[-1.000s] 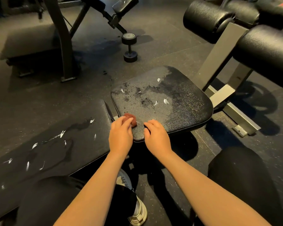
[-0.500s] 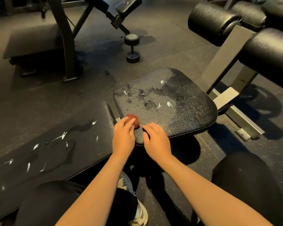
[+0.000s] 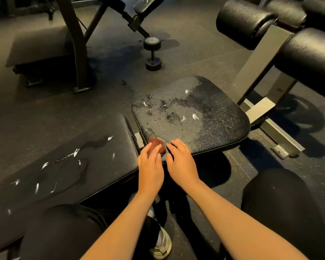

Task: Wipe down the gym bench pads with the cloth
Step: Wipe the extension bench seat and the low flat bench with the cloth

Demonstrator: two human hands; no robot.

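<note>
Dark rubber gym flooring (image 3: pixel 45 113) lies under the black vinyl bench seat pad (image 3: pixel 214 124), which is speckled with damp patches and white streaks. At its near left corner sits the small reddish-brown wadded cloth (image 3: pixel 157 144), a tight rounded lump. My left hand (image 3: pixel 150 166) presses on its near side, fingers laid fairly straight. My right hand (image 3: pixel 180 162) rests just beside it on the pad's near edge, fingers loose, holding nothing.

A black dumbbell (image 3: pixel 152 54) is lying on the dark rubber floor (image 3: pixel 195 44). A metal machine frame (image 3: pixel 75 44) is standing nearby.
</note>
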